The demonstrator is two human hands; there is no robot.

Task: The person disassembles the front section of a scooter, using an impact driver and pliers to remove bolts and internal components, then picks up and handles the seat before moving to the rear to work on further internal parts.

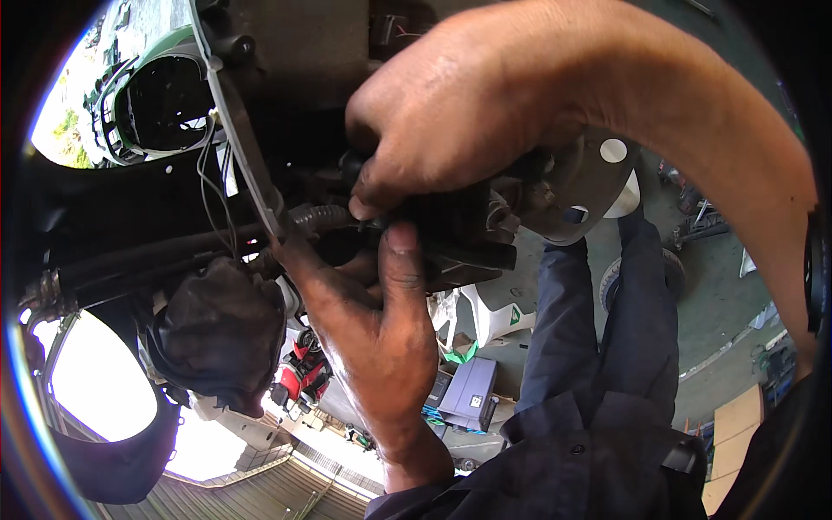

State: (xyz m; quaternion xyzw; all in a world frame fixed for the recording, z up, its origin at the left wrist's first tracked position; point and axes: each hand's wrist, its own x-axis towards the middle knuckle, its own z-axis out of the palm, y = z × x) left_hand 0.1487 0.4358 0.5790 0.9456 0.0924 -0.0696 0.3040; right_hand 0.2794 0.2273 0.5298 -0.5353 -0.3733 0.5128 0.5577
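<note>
My right hand (442,121) reaches in from the right with curled fingers, thumb and forefinger pressed together at a small dark part beside a ribbed hose (321,217). What it grips is hidden in shadow. My left hand (377,329) comes up from below, its thumb raised just under my right fingertips. Its other fingers wrap behind a dark assembly (464,251); what they hold is hidden. Both hands look smudged with grease. The hose runs leftward between the hands, past a grey metal strip (238,130).
A dark crumpled boot or cover (221,334) hangs at left, below a black tube (165,256). Thin wires (208,173) dangle beside the strip. A metal plate with round holes (598,173) is at right. Beyond are a purple-grey box (468,394), a red machine (303,368) and cardboard (737,425).
</note>
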